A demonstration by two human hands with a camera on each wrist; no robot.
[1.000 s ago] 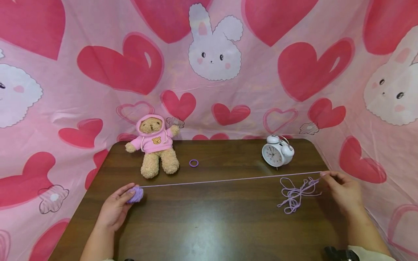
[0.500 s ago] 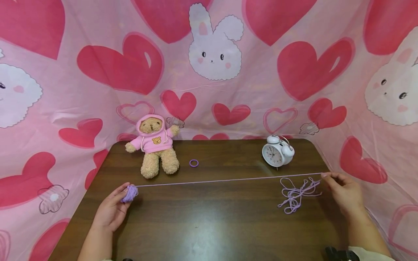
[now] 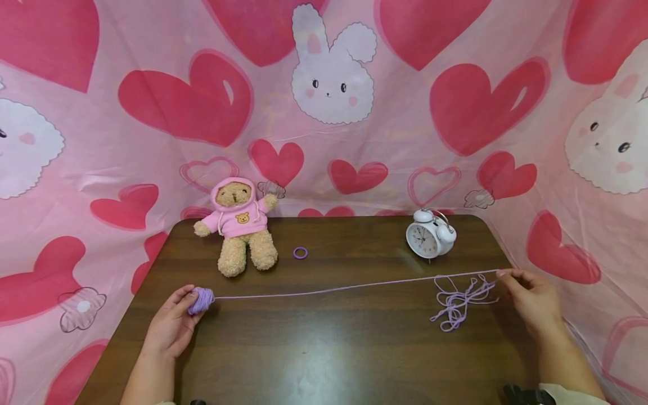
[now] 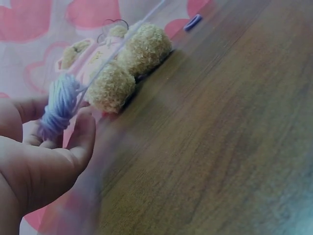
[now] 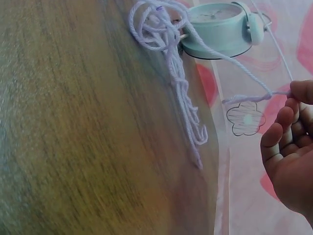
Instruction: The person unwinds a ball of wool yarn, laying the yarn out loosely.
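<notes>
A small ball of purple yarn (image 3: 201,301) is held between the thumb and fingers of my left hand (image 3: 169,326), above the left side of the table. From it a single strand (image 3: 324,291) stretches across to my right hand (image 3: 534,298), whose thumb and forefinger pinch it. In the right wrist view the pinched yarn (image 5: 279,93) has a strand leading down to a loose tangle of yarn (image 5: 173,73). That tangle lies on the tabletop just left of the right hand. In the left wrist view the wound ball (image 4: 61,105) shows clearly, gripped at its side.
A teddy bear (image 3: 242,222) in a pink hoodie sits at the back left of the brown table (image 3: 314,349). Beside it lies a purple ring (image 3: 300,253). A white twin-bell alarm clock (image 3: 427,236) stands at the back right. Pink heart-patterned cloth (image 3: 334,163) hangs behind.
The left hand has shifted slightly left with the yarn ball and turned it. The strand now leaves the ball lower and sags a little. The right hand stays nearly still.
</notes>
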